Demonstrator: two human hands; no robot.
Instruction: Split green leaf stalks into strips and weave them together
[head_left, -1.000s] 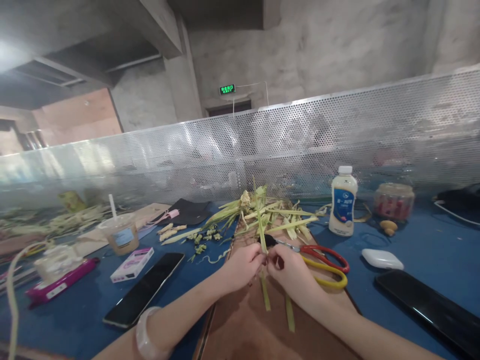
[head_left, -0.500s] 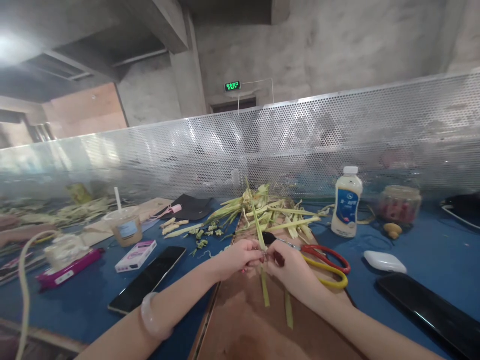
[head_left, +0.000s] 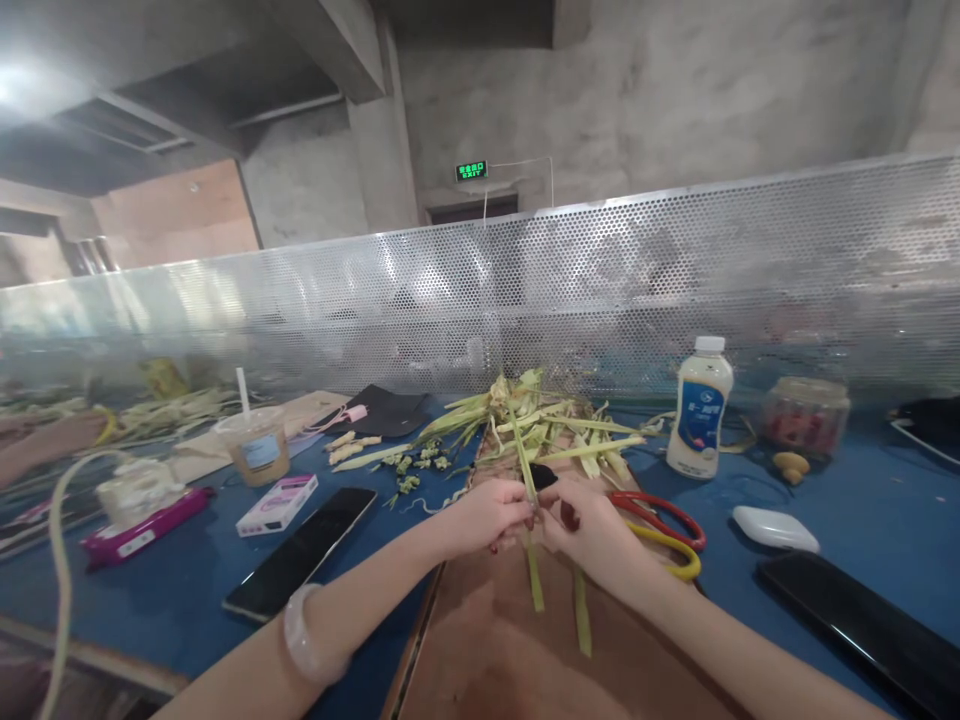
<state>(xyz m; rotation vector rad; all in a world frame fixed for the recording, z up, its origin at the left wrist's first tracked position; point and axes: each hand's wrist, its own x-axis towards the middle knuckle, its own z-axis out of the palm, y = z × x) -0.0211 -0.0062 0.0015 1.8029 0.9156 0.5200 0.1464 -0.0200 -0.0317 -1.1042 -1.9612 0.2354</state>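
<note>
My left hand [head_left: 491, 512] and my right hand [head_left: 581, 520] meet above the brown board, fingertips pinched around a narrow pale-green leaf strip [head_left: 523, 440]. One end of the strip points up and away from me; a length hangs below the fingers. A second strip piece [head_left: 583, 615] lies below my right hand. What exactly sits between the fingertips is too small to make out. Scissors with red and yellow handles [head_left: 679, 565] lie beside my right hand, partly hidden by it. Beyond the hands spreads a heap of leaf strips [head_left: 555, 425].
On the blue table, a phone [head_left: 300, 555], small box [head_left: 277, 505], drink cup [head_left: 259, 450] and purple wipes pack [head_left: 146, 530] lie left. To the right stand a bottle [head_left: 699, 410], jar [head_left: 806, 415], white case [head_left: 775, 528] and dark phone [head_left: 862, 620]. Another person's hand [head_left: 75, 435] shows far left.
My hands stay together on the strip, with slight finger shifts. The view has moved a little. At far left, the other person's hand has come further into view.
</note>
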